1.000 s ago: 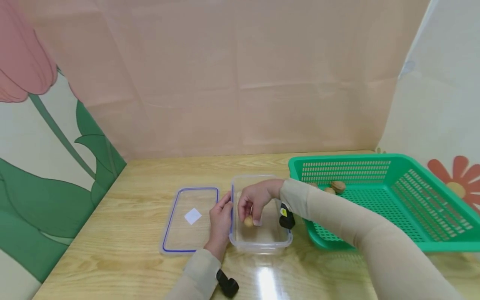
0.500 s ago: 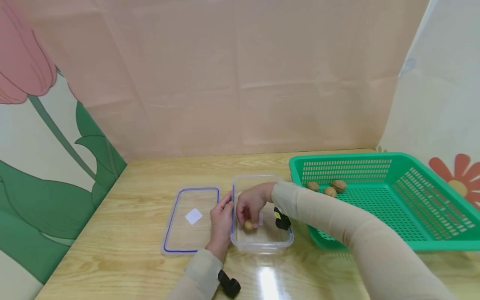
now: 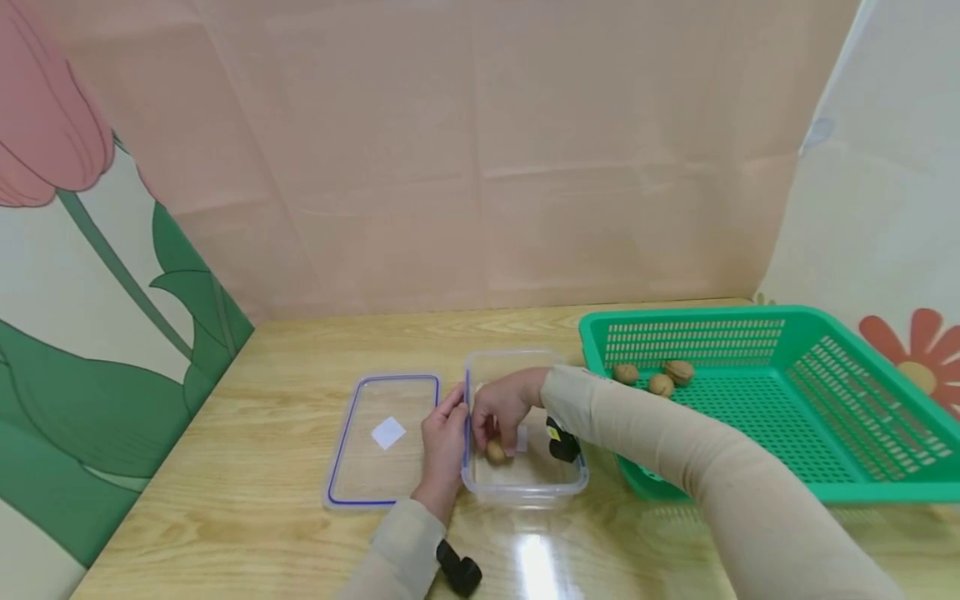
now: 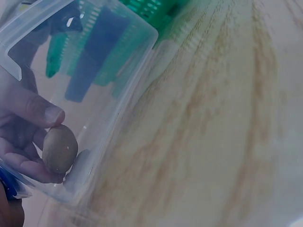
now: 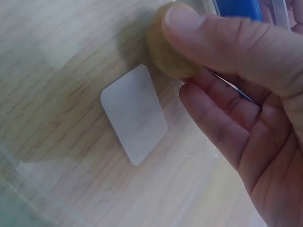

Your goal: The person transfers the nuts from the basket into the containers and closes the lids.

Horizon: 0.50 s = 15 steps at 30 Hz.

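Pinching a walnut [image 5: 170,64] between thumb and fingers, the right hand [image 3: 506,408] is down inside the clear container [image 3: 525,493]; its hold is narrow, set to the shell's width, which probably suits a rounded thing that could roll; the walnut sits low, toward the left wall (whether it touches the floor cannot be told).

The left hand [image 3: 445,442] rests along the outside of that wall, its fingers fairly straight and wrapped around nothing that can be seen; it likely steadies the light plastic while the other works within.

The lid [image 3: 360,471] lies flat on the table [image 3: 247,483], just beside the left hand, presumably off so that fingers can get in from above; the green basket [image 3: 810,492] stands on the right, near the container, an easy side for the right arm; three more walnuts [image 3: 661,384] lie at its left end (the end nearest the container, handy for a short reach), though the sleeve [image 3: 675,437] hides part of the basket.
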{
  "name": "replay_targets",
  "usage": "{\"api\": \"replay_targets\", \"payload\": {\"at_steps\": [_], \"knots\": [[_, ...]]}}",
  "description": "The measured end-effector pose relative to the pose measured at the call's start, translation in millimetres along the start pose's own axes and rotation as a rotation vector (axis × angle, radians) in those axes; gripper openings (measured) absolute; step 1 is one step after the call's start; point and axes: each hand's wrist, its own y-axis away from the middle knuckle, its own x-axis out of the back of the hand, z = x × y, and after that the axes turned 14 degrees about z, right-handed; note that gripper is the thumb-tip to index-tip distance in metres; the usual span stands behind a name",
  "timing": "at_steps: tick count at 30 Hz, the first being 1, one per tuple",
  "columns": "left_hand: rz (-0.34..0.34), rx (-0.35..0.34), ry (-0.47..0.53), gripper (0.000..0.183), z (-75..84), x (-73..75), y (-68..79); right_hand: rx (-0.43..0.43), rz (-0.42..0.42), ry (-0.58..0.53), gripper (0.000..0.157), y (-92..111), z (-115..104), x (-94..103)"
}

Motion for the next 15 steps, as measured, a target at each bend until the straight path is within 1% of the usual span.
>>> {"api": "replay_targets", "payload": {"at_steps": [4,8,12,15], "knots": [[0.006,-0.016,-0.004,0.037,-1.4,-0.9,0.8,0.017,-0.007,0.014,0.038,3,0,1.0],[0.008,-0.034,0.005,0.036,-2.9,-1.4,1.0,0.009,0.017,0.014,0.042,9,-2,5.9],[0.0,-0.026,-0.006,0.035,-1.5,-0.3,-0.5,-0.005,0.048,-0.03,0.046,19,-1,15.5],[-0.001,-0.012,-0.011,0.035,-0.1,0.1,-0.5,-0.004,0.08,-0.064,0.047,29,-1,23.5]]}}
